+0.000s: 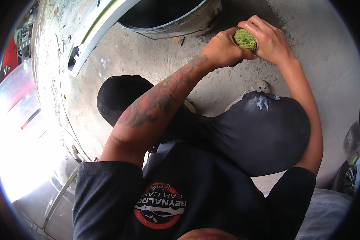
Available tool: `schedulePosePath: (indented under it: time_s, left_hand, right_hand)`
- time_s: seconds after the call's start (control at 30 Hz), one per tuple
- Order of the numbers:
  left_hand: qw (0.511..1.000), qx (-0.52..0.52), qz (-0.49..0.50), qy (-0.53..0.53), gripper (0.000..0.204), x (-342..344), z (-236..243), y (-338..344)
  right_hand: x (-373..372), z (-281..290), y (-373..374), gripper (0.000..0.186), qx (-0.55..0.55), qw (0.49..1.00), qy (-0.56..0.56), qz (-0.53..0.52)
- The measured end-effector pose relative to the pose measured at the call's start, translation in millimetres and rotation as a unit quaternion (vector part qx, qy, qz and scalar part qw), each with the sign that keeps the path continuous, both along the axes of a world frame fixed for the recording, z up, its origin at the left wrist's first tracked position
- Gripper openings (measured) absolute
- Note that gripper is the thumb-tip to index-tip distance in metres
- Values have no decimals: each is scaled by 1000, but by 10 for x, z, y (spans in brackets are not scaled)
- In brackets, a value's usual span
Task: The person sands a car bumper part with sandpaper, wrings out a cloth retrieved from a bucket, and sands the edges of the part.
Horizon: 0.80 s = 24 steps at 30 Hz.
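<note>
- One round emblem [160, 206] in red, black and white is on the chest of one black T-shirt [212, 184], well below the bucket in view; it bears a white pictorial mark and legible pale lettering, upside down from here
- One bucket [180, 32], wide and dark inside, with a scuffed pale outer wall and a thin wire handle [164, 38] hanging along its side, stands on the concrete floor [108, 60]
- One green cloth [245, 39], nubby and bunched into a ball, is just to the right of the bucket, between two hands
- The left hand [225, 47] has its fingers and thumb curled round the cloth's left and lower sides, gripping it
- The right hand [271, 40] has its fingers bent over the cloth's top and right side, also gripping it
- Two knees in dark trousers [264, 136] are below the bucket; one, to its lower right, carries one frayed, pale patch [263, 103]
- Two shoes show partly between the knees, the clearer one a pale shoe [261, 85] with small holes
- One long white panel [90, 44], curved, lies just left of the bucket
</note>
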State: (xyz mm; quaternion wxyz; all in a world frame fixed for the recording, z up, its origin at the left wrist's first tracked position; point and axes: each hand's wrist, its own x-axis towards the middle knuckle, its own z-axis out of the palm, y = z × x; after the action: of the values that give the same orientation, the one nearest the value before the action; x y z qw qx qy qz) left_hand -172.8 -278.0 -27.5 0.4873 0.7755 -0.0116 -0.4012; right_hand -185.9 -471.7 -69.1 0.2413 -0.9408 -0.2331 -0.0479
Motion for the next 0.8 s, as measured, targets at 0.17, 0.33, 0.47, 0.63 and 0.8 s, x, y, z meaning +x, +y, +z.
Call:
schedulePosePath:
  time_s: [0.17, 0.33, 0.47, 0.63, 0.8]
  left_hand:
    - [988, 43, -106, -105, 77, 74, 144, 165]
    - [986, -18, -118, -121, 88, 119, 272, 456]
    - [982, -65, -109, -141, 72, 146, 602, 893]
    - [992, -96, -27, -75, 61, 258, 965, 1812]
    - [968, -113, 167, -151, 52, 300, 907, 3015]
  right_hand:
    - [-62, 334, 117, 59, 2, 996, 89, -7]
    - [9, 659, 307, 73, 182, 956, 225, 49]
    - [156, 909, 433, 86, 186, 917, 346, 75]
    - [430, 926, 357, 64, 210, 899, 382, -41]
    - [693, 899, 308, 61, 395, 796, 402, -222]
